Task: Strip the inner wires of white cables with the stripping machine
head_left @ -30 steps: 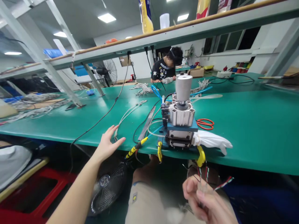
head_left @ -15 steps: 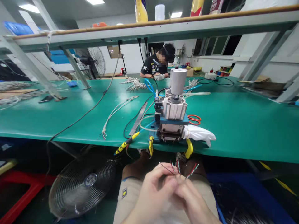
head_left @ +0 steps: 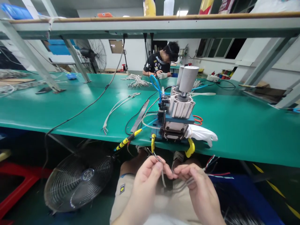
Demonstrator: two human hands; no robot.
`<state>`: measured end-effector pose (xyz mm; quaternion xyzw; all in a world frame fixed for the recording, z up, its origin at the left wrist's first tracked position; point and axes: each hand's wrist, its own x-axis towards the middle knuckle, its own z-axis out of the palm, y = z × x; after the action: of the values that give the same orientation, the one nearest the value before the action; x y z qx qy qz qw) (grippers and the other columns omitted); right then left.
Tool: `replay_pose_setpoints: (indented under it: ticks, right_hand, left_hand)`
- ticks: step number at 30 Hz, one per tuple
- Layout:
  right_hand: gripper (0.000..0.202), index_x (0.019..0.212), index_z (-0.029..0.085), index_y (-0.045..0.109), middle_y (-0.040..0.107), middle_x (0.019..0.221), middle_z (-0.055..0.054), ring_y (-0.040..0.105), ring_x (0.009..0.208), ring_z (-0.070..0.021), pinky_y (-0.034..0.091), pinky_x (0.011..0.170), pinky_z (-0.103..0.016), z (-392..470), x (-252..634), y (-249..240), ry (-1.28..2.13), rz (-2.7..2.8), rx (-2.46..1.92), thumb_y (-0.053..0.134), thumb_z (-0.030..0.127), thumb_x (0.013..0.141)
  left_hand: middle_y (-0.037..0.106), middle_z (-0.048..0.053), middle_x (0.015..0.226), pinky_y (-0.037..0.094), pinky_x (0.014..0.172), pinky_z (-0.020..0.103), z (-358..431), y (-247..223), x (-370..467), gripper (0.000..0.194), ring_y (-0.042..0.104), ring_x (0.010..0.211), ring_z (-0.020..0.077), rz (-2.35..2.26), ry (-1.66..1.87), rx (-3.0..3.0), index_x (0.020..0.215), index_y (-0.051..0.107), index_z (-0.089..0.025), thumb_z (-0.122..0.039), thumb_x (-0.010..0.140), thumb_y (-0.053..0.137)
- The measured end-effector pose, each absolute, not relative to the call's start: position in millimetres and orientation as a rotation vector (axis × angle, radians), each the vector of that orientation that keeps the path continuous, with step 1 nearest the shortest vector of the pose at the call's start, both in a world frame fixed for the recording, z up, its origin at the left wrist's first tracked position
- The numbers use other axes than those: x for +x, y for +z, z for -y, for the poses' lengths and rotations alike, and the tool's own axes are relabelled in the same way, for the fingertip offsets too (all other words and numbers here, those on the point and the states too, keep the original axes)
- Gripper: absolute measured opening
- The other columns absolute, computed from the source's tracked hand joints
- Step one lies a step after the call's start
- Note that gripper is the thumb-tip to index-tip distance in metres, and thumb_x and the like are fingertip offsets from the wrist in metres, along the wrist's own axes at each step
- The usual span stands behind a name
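Over my lap, my left hand [head_left: 151, 175] pinches a thin grey cable [head_left: 163, 180] between thumb and fingers; a dark strand and a grey end stick up past the fingertips. A short gap away, my right hand [head_left: 199, 184] is closed on more grey cables [head_left: 184, 187]. Bared red, white, green and black wire ends [head_left: 219, 175] fan out beyond its right side. The fingertips of both hands come close together; whether one strand runs between them I cannot tell. Ahead, on the bench edge, stands a pneumatic machine [head_left: 179, 107] with yellow clamp handles [head_left: 191, 148].
The green bench [head_left: 239, 125] carries loose grey cables [head_left: 117, 109], a steel ruler [head_left: 140, 116], orange-handled scissors [head_left: 198, 120] and a white glove [head_left: 202, 134]. A yellow-black air gun [head_left: 127, 140] hangs at the edge. A floor fan [head_left: 79, 179] stands lower left. Another person [head_left: 161, 61] sits opposite.
My hands have moved apart from their joined grip, the right one going rightward. The coloured wire ends that pointed up between them now point right, past my right hand. The camera view has shifted slightly.
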<state>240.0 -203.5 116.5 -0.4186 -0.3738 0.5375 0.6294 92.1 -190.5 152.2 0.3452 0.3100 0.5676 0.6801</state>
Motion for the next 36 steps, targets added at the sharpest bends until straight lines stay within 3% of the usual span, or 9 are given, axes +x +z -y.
replay_pose_setpoints:
  ticks: [3,4,6,9,11,18,36]
  right_hand:
    - [0.028,0.081,0.019,0.070,0.061,0.069,0.000,0.044,0.047,-0.0093,0.035,0.043,-0.020,204,246,125,1.229,0.861,-1.034,0.061,0.042,0.093]
    - [0.025,0.083,0.019,0.071,0.060,0.067,0.001,0.041,0.046,-0.0083,0.032,0.042,-0.019,205,247,129,1.207,0.898,-1.074,0.064,0.041,0.091]
    - [0.017,0.087,0.020,0.073,0.062,0.071,-0.001,0.049,0.054,-0.0107,0.038,0.047,-0.020,206,247,139,1.126,1.035,-1.139,0.070,0.036,0.087]
    - [0.009,0.087,0.022,0.075,0.067,0.082,-0.005,0.061,0.068,-0.0173,0.047,0.055,-0.024,204,244,155,1.004,1.245,-1.170,0.070,0.029,0.085]
    - [0.008,0.087,0.022,0.074,0.068,0.083,-0.006,0.064,0.068,-0.0185,0.047,0.052,-0.024,203,242,162,0.958,1.310,-1.173,0.069,0.027,0.085]
    - [0.010,0.075,0.018,0.068,0.065,0.074,-0.006,0.061,0.057,-0.0174,0.049,0.047,-0.025,200,235,173,0.972,1.281,-1.167,0.069,0.027,0.080]
    - [0.009,0.070,0.019,0.064,0.064,0.070,-0.004,0.061,0.059,-0.0173,0.050,0.049,-0.022,204,235,173,0.849,1.335,-1.226,0.063,0.022,0.079]
  left_hand:
    - [0.067,0.000,0.068,0.045,0.053,0.020,190,151,93,0.025,0.052,0.052,0.0090,-0.754,1.229,0.755,0.088,0.064,-0.016,-0.039,0.087,0.073]
    - [0.067,0.001,0.067,0.041,0.048,0.018,191,150,94,0.027,0.049,0.048,0.0076,-0.776,1.213,0.755,0.087,0.064,-0.015,-0.040,0.084,0.075]
    - [0.068,0.002,0.065,0.035,0.044,0.016,193,149,96,0.031,0.045,0.045,0.0057,-0.811,1.192,0.754,0.086,0.063,-0.014,-0.041,0.082,0.077]
    - [0.068,0.002,0.064,0.031,0.045,0.013,196,149,99,0.030,0.043,0.046,0.0044,-0.792,1.183,0.739,0.086,0.063,-0.014,-0.038,0.081,0.079]
    - [0.069,0.002,0.064,0.031,0.045,0.013,198,150,100,0.027,0.043,0.047,0.0043,-0.769,1.175,0.720,0.085,0.063,-0.015,-0.035,0.080,0.080]
    - [0.056,-0.006,0.047,0.030,0.043,0.012,198,154,102,0.035,0.041,0.043,0.0038,-0.815,1.156,0.646,0.072,0.063,-0.015,-0.037,0.068,0.089]
    - [0.063,-0.001,0.054,0.044,0.049,0.017,200,155,105,0.021,0.053,0.051,0.0094,-1.003,1.247,0.770,0.060,0.069,-0.015,-0.019,0.058,0.089]
